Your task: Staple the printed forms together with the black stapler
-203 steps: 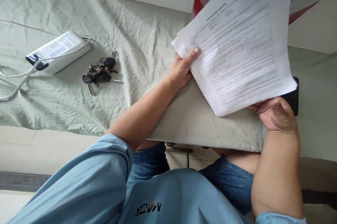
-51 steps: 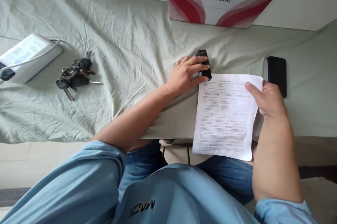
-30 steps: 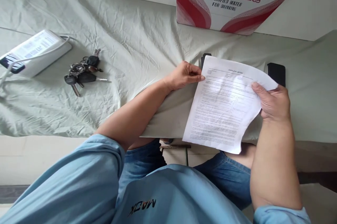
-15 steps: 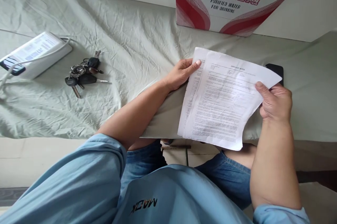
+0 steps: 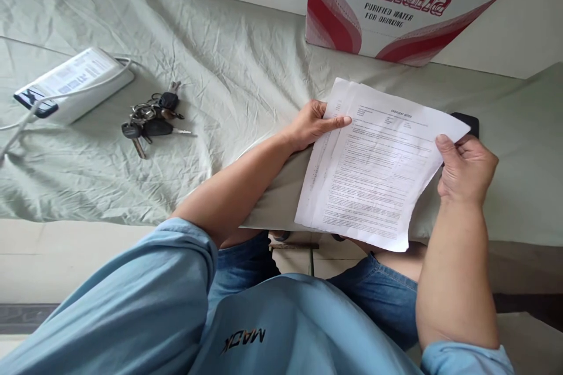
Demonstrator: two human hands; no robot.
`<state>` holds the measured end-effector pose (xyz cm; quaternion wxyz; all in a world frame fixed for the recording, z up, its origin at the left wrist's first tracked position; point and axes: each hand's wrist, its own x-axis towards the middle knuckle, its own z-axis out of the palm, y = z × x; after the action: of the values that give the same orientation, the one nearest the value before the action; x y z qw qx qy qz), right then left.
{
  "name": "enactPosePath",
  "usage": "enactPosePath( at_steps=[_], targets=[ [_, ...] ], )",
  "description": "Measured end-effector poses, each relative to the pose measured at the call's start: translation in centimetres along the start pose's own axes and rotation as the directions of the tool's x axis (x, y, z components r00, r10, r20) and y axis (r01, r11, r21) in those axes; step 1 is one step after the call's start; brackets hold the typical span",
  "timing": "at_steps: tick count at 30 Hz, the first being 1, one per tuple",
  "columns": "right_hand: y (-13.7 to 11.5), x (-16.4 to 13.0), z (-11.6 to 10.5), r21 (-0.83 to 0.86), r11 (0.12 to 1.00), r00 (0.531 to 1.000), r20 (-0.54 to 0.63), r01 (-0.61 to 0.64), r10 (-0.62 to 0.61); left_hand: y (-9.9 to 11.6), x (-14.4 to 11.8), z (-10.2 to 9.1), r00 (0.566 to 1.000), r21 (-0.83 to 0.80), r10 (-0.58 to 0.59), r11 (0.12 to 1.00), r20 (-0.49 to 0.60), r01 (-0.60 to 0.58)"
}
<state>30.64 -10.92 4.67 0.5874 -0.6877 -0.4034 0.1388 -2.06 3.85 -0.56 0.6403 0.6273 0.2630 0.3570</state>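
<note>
A stack of printed white paper sheets (image 5: 373,169) is held over the near edge of a table draped in pale green cloth (image 5: 229,81). My left hand (image 5: 314,125) grips the sheets' upper left corner, thumb lying across the top page. My right hand (image 5: 466,166) pinches the right edge. The pages tilt slightly and their left edges fan apart. A black phone (image 5: 468,122) peeks out behind the paper's upper right corner. The black stapler seen before is hidden behind the sheets.
A bunch of keys (image 5: 152,120) lies on the cloth at left, beside a white power bank (image 5: 73,84) with a white cable. A red-and-white Wahaha water carton (image 5: 396,8) stands at the back. My knees in blue jeans (image 5: 387,293) are below the table edge.
My left hand left the black stapler and took the sheets' upper left corner. Both hands lifted the paper off the cloth, and it now covers the stapler.
</note>
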Motion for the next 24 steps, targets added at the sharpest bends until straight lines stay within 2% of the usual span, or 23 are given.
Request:
enactPosePath(
  at_steps=[2, 5, 8, 12, 14, 16, 17, 19, 20, 24],
  targets=[
    [0.3, 0.3, -0.5, -0.024, 1.000, 1.000, -0.025, 0.011, -0.011, 0.1, 0.1, 0.1, 0.998, -0.092, -0.054, 0.994, 0.041, 0.057],
    [0.3, 0.6, -0.6, -0.057, 0.998, 0.998, -0.047, 0.036, -0.038, 0.2, 0.1, 0.1, 0.996, -0.132, -0.069, 0.988, 0.058, 0.076],
    [0.1, 0.6, 0.1, -0.081, 0.997, 1.000, 0.000, 0.021, -0.021, 0.3, 0.1, 0.0, 0.995, -0.108, -0.069, 0.991, 0.070, 0.077],
    [0.1, 0.6, 1.2, -0.049, 0.999, 0.999, -0.051, 0.014, -0.017, 0.2, 0.2, -0.2, 0.991, -0.048, -0.060, 0.997, 0.118, 0.066],
    [0.1, 0.4, 1.2, -0.030, 0.999, 1.000, -0.020, -0.019, 0.018, -0.2, 0.4, -0.2, 0.996, -0.070, -0.047, 0.996, 0.073, 0.053],
    [-0.2, -0.1, 0.7, 0.014, 0.993, 0.987, 0.109, -0.117, 0.114, -0.8, 0.8, -0.2, 0.999, -0.135, -0.042, 0.990, -0.017, 0.039],
    [-0.3, -0.4, 0.1, 0.026, 0.981, 0.960, 0.209, -0.194, 0.184, -1.2, 1.1, -0.3, 0.997, -0.171, -0.042, 0.985, -0.067, 0.030],
    [-0.8, -1.0, -1.5, 0.012, 0.933, 0.855, 0.404, -0.359, 0.324, -2.1, 1.8, -0.6, 0.987, -0.222, -0.036, 0.975, -0.154, 0.001],
    [-1.0, -1.3, -2.4, -0.022, 0.906, 0.801, 0.458, -0.423, 0.385, -2.5, 2.1, -0.7, 0.981, -0.237, -0.027, 0.971, -0.194, -0.020],
    [-1.9, -2.8, -4.9, -0.009, 0.874, 0.741, 0.527, -0.486, 0.417, -2.7, 2.9, -0.8, 0.946, -0.325, 0.002, 0.939, -0.324, -0.113]
  ],
)
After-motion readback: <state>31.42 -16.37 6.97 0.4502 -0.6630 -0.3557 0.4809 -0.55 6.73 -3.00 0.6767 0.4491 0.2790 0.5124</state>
